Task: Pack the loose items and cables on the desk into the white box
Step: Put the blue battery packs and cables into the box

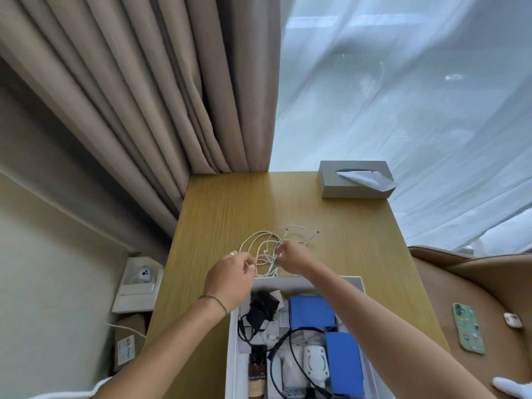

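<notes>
A tangle of white cables point(290, 236) lies on the wooden desk point(230, 214), just beyond the white box point(233, 341). My left hand point(230, 273) pinches a cable loop at its left side. At the middle of the tangle, my right hand point(292, 259) grips a bunch of strands. Both forearms reach over the box. Inside the box lie a black adapter point(263, 308) with its cable, two blue packs point(312, 311), a white device point(315, 362) and a brown bottle point(257, 370).
A grey tissue box point(355, 180) stands at the desk's far right corner. A brown chair point(475, 298) on the right carries a phone point(468, 328) and an earbud case point(513, 320). Cardboard boxes point(129, 341) and a white carton sit on the floor to the left. Curtains hang behind.
</notes>
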